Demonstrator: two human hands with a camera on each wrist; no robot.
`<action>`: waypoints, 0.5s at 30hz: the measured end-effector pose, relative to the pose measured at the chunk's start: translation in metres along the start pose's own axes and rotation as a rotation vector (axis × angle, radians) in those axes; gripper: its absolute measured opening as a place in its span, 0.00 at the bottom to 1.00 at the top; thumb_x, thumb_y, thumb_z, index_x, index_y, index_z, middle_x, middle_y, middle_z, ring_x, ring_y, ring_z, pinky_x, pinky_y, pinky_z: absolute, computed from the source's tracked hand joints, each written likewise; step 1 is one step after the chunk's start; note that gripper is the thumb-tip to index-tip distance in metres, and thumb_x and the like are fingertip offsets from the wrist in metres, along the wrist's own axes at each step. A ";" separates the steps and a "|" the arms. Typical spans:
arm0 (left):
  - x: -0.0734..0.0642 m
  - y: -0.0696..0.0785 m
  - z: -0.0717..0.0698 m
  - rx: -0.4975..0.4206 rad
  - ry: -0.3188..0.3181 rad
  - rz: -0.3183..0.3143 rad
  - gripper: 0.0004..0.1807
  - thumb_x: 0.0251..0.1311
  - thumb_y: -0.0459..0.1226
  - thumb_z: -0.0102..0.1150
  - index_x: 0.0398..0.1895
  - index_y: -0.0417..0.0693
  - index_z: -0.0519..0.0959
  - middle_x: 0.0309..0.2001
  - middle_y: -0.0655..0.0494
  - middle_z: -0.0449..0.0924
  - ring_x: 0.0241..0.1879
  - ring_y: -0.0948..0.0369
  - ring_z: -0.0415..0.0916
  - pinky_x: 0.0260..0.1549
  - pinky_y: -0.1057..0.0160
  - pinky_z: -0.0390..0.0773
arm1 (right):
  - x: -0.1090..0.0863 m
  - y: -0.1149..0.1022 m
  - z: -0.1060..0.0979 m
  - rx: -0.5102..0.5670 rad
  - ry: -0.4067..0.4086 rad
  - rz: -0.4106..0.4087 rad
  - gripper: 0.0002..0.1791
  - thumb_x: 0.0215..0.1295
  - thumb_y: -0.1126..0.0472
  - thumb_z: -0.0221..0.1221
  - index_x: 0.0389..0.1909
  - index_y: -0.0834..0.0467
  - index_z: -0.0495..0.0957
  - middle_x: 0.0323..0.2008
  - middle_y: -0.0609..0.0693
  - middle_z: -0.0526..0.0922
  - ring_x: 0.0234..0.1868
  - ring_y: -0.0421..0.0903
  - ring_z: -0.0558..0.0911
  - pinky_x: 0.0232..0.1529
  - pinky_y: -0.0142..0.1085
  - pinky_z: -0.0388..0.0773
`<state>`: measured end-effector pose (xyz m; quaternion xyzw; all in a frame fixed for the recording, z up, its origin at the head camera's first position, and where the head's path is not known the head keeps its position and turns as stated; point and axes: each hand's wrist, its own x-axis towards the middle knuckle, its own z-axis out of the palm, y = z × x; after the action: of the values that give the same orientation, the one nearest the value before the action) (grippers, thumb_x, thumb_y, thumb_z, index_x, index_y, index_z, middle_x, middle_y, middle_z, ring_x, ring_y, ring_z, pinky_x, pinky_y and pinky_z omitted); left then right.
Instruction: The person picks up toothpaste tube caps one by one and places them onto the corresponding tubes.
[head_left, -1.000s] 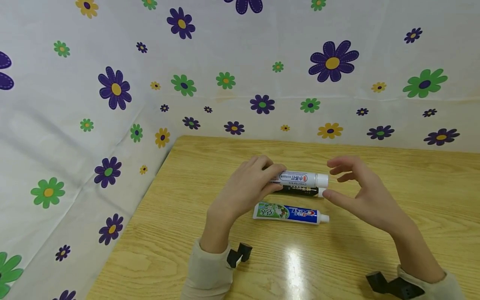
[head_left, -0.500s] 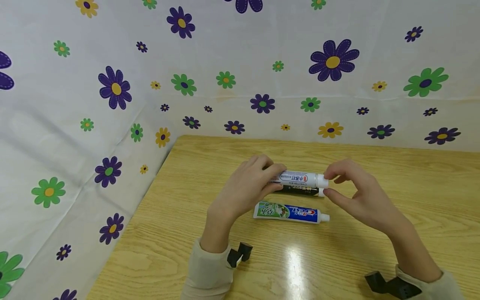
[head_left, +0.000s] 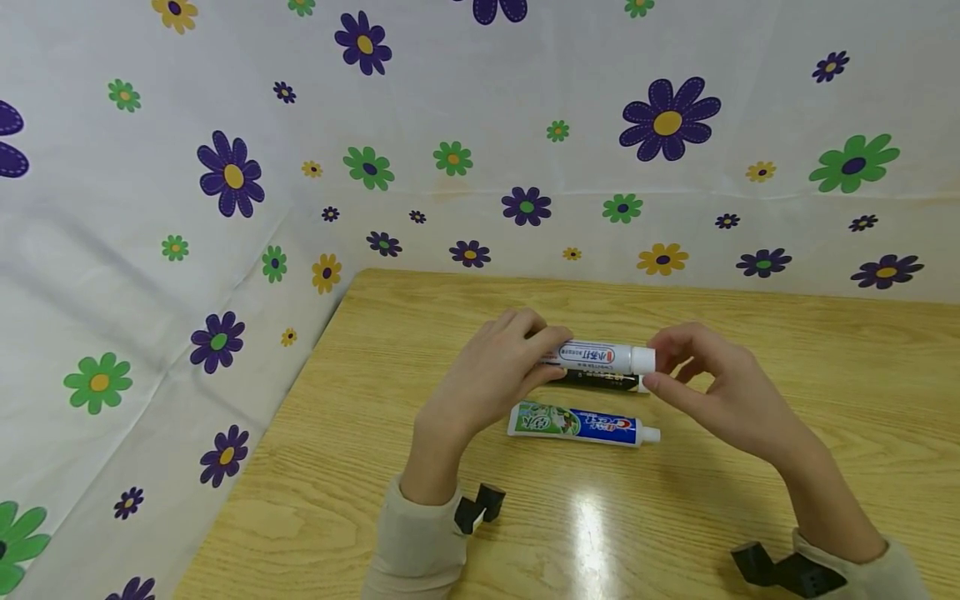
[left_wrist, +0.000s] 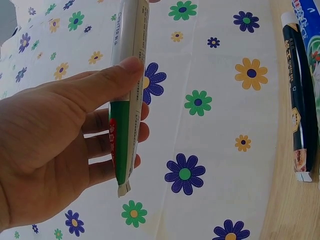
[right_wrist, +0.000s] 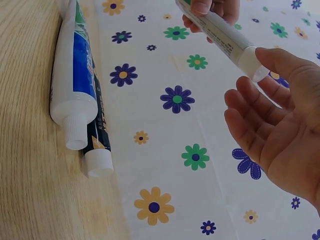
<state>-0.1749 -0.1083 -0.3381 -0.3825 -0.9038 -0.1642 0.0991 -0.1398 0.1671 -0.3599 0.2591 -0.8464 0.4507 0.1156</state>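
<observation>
In the head view my left hand [head_left: 487, 367] grips a white and green toothpaste tube [head_left: 596, 357] above the table, its white cap [head_left: 642, 360] pointing right. The left wrist view shows the thumb across the tube and the fingers behind it. My right hand [head_left: 727, 392] is at the cap, thumb and forefinger at its end; in the right wrist view the thumb touches the cap [right_wrist: 251, 62], with the other fingers loosely bent. A black toothpaste tube [head_left: 600, 380] lies below, partly hidden. Nearer lies a blue and green toothpaste tube [head_left: 577, 424], cap to the right.
The wooden table [head_left: 337, 467] reaches back to a white cloth [head_left: 480, 108] printed with flowers, which also hangs at the left. Black camera mounts [head_left: 480, 508] sit on both wrists.
My right hand has come in from the right, its thumb and forefinger closing in from a wide spread to the cap. My left hand and the tube stay nearly still.
</observation>
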 end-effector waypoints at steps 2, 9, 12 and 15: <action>0.000 0.000 0.000 0.001 0.001 0.001 0.19 0.68 0.44 0.60 0.59 0.52 0.78 0.46 0.54 0.76 0.45 0.58 0.72 0.45 0.59 0.74 | 0.000 0.000 0.000 -0.003 -0.002 0.015 0.17 0.59 0.72 0.66 0.48 0.58 0.77 0.39 0.44 0.80 0.37 0.37 0.78 0.37 0.26 0.77; -0.001 0.001 -0.001 0.010 -0.006 0.001 0.19 0.68 0.44 0.59 0.60 0.53 0.78 0.47 0.55 0.76 0.46 0.58 0.72 0.45 0.59 0.74 | 0.000 0.000 0.000 -0.016 -0.013 0.073 0.10 0.65 0.68 0.63 0.46 0.58 0.78 0.37 0.45 0.81 0.36 0.38 0.78 0.36 0.29 0.77; -0.001 0.002 -0.001 0.015 -0.015 -0.002 0.18 0.68 0.45 0.59 0.60 0.53 0.77 0.47 0.55 0.76 0.47 0.58 0.72 0.45 0.59 0.74 | -0.001 -0.001 0.000 -0.027 -0.019 0.102 0.07 0.68 0.66 0.62 0.45 0.59 0.79 0.37 0.46 0.82 0.36 0.39 0.78 0.36 0.29 0.77; -0.001 0.003 -0.002 0.019 -0.022 -0.004 0.18 0.68 0.45 0.59 0.60 0.53 0.78 0.47 0.55 0.76 0.47 0.58 0.71 0.46 0.59 0.74 | -0.001 -0.001 0.000 -0.032 -0.030 0.133 0.06 0.70 0.63 0.60 0.45 0.59 0.79 0.37 0.48 0.83 0.34 0.40 0.78 0.35 0.31 0.77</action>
<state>-0.1721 -0.1076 -0.3362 -0.3814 -0.9072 -0.1514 0.0924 -0.1384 0.1672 -0.3596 0.2072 -0.8704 0.4400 0.0766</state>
